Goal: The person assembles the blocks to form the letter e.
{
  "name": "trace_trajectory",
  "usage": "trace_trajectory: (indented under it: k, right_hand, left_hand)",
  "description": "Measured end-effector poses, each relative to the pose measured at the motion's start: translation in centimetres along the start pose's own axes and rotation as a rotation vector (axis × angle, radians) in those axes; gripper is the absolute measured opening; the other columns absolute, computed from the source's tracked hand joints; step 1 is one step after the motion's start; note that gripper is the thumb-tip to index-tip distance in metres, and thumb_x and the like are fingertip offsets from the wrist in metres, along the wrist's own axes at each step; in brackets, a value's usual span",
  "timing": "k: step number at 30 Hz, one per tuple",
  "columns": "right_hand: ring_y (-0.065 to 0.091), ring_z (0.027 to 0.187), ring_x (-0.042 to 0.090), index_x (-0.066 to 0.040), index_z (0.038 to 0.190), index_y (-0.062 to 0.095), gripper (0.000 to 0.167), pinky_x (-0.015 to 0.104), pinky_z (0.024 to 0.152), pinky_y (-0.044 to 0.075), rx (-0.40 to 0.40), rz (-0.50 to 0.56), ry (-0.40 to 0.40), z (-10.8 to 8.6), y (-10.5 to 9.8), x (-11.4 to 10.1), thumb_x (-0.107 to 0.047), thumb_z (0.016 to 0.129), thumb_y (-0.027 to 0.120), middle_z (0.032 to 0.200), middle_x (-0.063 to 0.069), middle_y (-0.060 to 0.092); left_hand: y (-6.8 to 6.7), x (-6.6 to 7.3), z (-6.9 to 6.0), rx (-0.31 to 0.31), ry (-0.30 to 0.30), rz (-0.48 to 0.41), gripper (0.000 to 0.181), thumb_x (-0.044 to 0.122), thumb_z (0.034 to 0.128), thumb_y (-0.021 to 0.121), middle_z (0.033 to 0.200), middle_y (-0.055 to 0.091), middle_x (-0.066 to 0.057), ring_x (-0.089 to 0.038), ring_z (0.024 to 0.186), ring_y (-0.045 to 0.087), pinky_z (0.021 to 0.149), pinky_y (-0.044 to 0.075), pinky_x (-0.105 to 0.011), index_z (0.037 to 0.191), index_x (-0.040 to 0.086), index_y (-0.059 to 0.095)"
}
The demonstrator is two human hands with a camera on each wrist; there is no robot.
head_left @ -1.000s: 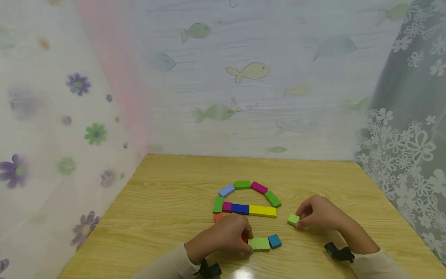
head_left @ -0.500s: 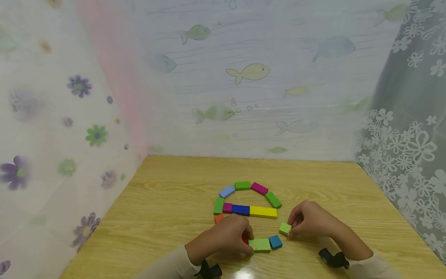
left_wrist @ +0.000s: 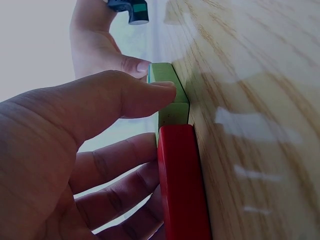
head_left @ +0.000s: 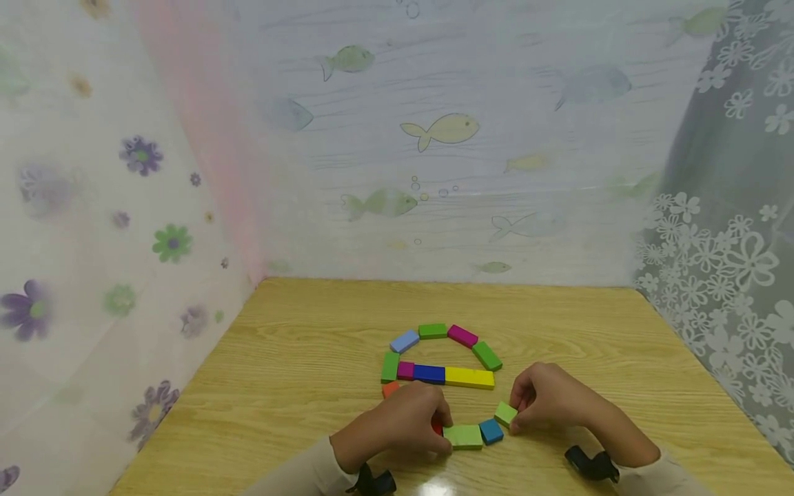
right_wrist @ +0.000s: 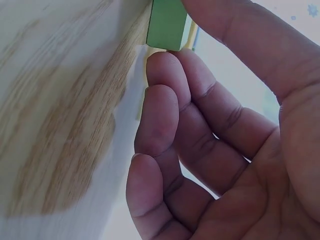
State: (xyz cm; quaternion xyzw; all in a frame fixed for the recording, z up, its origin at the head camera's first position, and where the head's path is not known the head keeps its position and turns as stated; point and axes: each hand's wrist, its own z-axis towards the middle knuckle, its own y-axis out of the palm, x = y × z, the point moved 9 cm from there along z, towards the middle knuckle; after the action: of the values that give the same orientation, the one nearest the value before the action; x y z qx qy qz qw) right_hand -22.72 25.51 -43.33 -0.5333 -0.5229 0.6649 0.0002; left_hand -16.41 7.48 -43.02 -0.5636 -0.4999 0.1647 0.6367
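In the head view my left hand pinches a longer light green block between thumb and fingers. A red block lies against that block's end, mostly hidden under the hand in the head view. Just right of the green block sits a small blue block. My right hand holds a small light green block by thumb and fingertips, close to the blue block's upper right corner. Whether these two touch I cannot tell. The right wrist view shows that small block's green face at the fingertips.
Beyond the hands, an arch of green, light blue and magenta blocks lies on the wooden table. A row of magenta, dark blue and yellow blocks runs below it. An orange block is partly hidden.
My right hand has moved left and toward me, bringing the small light green block to beside the blue block. The left hand has stayed in place on its block.
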Motion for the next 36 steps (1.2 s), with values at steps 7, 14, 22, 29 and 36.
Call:
trace_trajectory:
  k: [7, 14, 22, 29, 36]
  right_hand:
    - [0.063, 0.069, 0.01, -0.016, 0.084, 0.074, 0.027, 0.025, 0.064, 0.053, -0.007, 0.005, -0.013, 0.2, 0.2, 0.0, -0.029, 0.072, 0.095, 0.077, -0.006, 0.069]
    - [0.062, 0.069, 0.009, -0.017, 0.084, 0.073, 0.027, 0.024, 0.064, 0.051, -0.013, 0.002, -0.02, 0.1, 0.4, 0.0, -0.03, 0.073, 0.095, 0.076, -0.007, 0.068]
    - [0.063, 0.071, 0.01, -0.016, 0.087, 0.074, 0.028, 0.025, 0.065, 0.052, -0.023, 0.028, -0.034, 0.0, 0.3, -0.2, -0.03, 0.074, 0.094, 0.079, -0.005, 0.068]
    - [0.065, 0.077, 0.01, -0.019, 0.092, 0.076, 0.028, 0.025, 0.068, 0.054, -0.014, -0.001, -0.018, -0.1, -0.1, 0.3, -0.037, 0.077, 0.091, 0.085, -0.006, 0.07]
    - [0.065, 0.08, 0.01, -0.017, 0.097, 0.076, 0.027, 0.026, 0.069, 0.054, 0.002, -0.011, -0.023, -0.2, -0.8, 0.3, -0.038, 0.084, 0.087, 0.089, -0.006, 0.072]
  left_hand:
    - [-0.1, 0.0, 0.1, 0.0, -0.014, 0.016, 0.019, 0.034, 0.0802, 0.089, 0.087, 0.066, 0.019, 0.003, 0.075, 0.052, 0.067, 0.046, -0.017, 0.095, 0.024, 0.083]
    - [0.0, 0.0, 0.0, -0.007, -0.021, 0.04, 0.019, 0.034, 0.0808, 0.089, 0.086, 0.065, 0.019, 0.002, 0.074, 0.052, 0.067, 0.045, -0.017, 0.096, 0.025, 0.082]
    - [-0.1, 0.3, 0.0, -0.009, -0.008, 0.048, 0.017, 0.034, 0.0811, 0.088, 0.083, 0.064, 0.019, 0.001, 0.075, 0.051, 0.067, 0.045, -0.018, 0.094, 0.025, 0.082]
    - [0.0, 0.6, 0.1, -0.016, 0.027, 0.062, 0.017, 0.034, 0.082, 0.087, 0.081, 0.064, 0.02, 0.003, 0.075, 0.051, 0.067, 0.044, -0.017, 0.096, 0.024, 0.083]
    - [-0.2, 0.3, -0.1, -0.016, 0.032, 0.022, 0.021, 0.036, 0.084, 0.086, 0.089, 0.068, 0.021, 0.006, 0.081, 0.054, 0.072, 0.047, -0.016, 0.101, 0.024, 0.083]
